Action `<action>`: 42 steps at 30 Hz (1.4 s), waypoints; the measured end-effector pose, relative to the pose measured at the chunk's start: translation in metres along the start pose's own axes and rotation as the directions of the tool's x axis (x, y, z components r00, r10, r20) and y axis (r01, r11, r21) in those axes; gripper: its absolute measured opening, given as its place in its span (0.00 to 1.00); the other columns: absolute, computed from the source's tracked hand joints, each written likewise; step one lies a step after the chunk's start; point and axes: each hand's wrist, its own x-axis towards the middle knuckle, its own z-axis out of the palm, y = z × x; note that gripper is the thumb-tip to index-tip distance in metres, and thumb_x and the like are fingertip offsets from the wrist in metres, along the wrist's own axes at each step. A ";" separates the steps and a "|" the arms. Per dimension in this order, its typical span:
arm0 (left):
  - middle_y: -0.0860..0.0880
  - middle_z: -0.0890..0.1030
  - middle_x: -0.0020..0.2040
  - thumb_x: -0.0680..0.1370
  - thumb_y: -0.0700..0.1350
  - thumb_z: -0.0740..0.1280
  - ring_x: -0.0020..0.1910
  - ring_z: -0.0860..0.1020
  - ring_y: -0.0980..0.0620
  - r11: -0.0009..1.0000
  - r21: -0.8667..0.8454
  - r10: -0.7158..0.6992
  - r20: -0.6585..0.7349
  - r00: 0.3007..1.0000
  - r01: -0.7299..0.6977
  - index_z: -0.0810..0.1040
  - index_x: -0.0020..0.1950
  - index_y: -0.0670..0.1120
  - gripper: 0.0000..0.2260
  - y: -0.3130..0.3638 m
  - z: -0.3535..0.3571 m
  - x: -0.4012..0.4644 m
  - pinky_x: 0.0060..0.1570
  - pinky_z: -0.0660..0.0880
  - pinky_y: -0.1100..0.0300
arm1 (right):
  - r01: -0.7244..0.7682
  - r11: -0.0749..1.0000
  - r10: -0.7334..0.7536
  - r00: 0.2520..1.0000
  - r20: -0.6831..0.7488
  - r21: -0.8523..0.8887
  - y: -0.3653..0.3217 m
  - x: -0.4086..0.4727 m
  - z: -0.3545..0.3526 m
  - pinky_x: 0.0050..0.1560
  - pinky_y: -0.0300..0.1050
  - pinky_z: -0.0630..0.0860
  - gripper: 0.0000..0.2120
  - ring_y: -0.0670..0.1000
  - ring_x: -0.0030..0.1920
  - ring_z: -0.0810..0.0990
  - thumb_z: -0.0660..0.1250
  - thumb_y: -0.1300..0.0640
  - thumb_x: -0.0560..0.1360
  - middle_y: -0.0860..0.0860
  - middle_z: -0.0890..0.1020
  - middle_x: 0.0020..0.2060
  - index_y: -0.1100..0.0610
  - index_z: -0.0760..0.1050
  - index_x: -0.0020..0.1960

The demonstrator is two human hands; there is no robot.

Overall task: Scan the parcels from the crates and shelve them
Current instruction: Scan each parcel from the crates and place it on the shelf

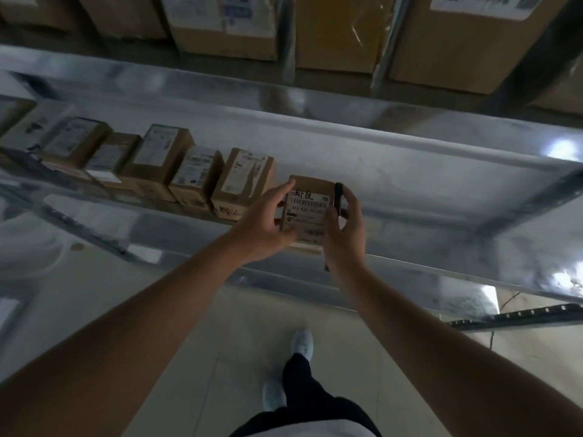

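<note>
A small brown cardboard parcel (310, 206) with a white barcode label and black handwriting sits at the front of a metal shelf (410, 190). My left hand (266, 223) grips its left side, thumb underneath and fingers along the top edge. My right hand (345, 228) touches the parcel's right side while holding a slim black object (338, 197) upright against it; what the object is cannot be told. The parcel stands just right of a row of several similar labelled boxes (243, 181).
The upper shelf carries large cardboard boxes (457, 42). The metal shelf stretches to the right of the parcel. A lower shelf level (473, 279) lies beneath. My feet in pale shoes stand on a tiled floor (236, 326).
</note>
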 end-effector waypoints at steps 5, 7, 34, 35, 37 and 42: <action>0.49 0.65 0.81 0.75 0.45 0.79 0.79 0.66 0.51 0.996 0.081 -0.031 0.052 0.998 0.027 0.53 0.86 0.53 0.47 -0.023 -0.011 0.041 0.73 0.74 0.47 | -0.023 1.000 0.023 0.999 0.025 -0.006 0.016 0.039 0.024 0.61 0.62 0.84 0.23 0.54 0.65 0.80 0.62 0.49 0.86 0.52 0.76 0.69 0.36 0.64 0.79; 0.50 0.64 0.81 0.75 0.45 0.79 0.79 0.66 0.51 0.989 0.144 -0.039 0.070 0.997 0.028 0.53 0.86 0.51 0.47 -0.030 -0.014 0.051 0.72 0.73 0.57 | -0.026 0.999 0.026 0.999 0.032 -0.027 0.019 0.050 0.032 0.61 0.61 0.84 0.23 0.54 0.65 0.79 0.62 0.50 0.86 0.52 0.77 0.69 0.36 0.65 0.79; 0.46 0.43 0.85 0.80 0.37 0.72 0.84 0.51 0.39 0.923 0.384 -0.135 0.225 0.965 0.040 0.50 0.87 0.48 0.42 -0.067 -0.008 0.126 0.80 0.57 0.44 | -0.082 0.996 0.079 0.990 -0.114 -0.027 0.044 0.089 0.095 0.63 0.56 0.83 0.25 0.48 0.60 0.76 0.64 0.55 0.86 0.48 0.74 0.63 0.41 0.66 0.81; 0.46 0.42 0.85 0.80 0.37 0.71 0.85 0.50 0.38 0.921 0.387 -0.141 0.222 0.965 0.046 0.49 0.87 0.49 0.42 -0.068 -0.008 0.128 0.80 0.56 0.43 | -0.083 0.996 0.080 0.991 -0.110 -0.028 0.044 0.091 0.094 0.63 0.55 0.83 0.25 0.48 0.59 0.76 0.64 0.55 0.86 0.48 0.74 0.63 0.41 0.66 0.81; 0.46 0.40 0.85 0.80 0.38 0.71 0.85 0.49 0.38 0.912 0.407 -0.153 0.213 0.965 0.054 0.48 0.86 0.50 0.42 -0.070 -0.006 0.131 0.80 0.56 0.41 | -0.086 0.996 0.083 0.991 -0.103 -0.029 0.044 0.093 0.095 0.64 0.55 0.82 0.25 0.48 0.59 0.76 0.64 0.54 0.86 0.48 0.73 0.63 0.42 0.66 0.81; 0.45 0.36 0.85 0.81 0.40 0.71 0.85 0.43 0.37 0.889 0.451 -0.183 0.184 0.966 0.083 0.47 0.86 0.51 0.42 -0.068 -0.003 0.136 0.81 0.53 0.38 | -0.065 0.997 0.062 0.996 -0.062 -0.042 0.045 0.099 0.092 0.58 0.47 0.82 0.25 0.49 0.62 0.78 0.64 0.52 0.86 0.47 0.74 0.62 0.40 0.66 0.81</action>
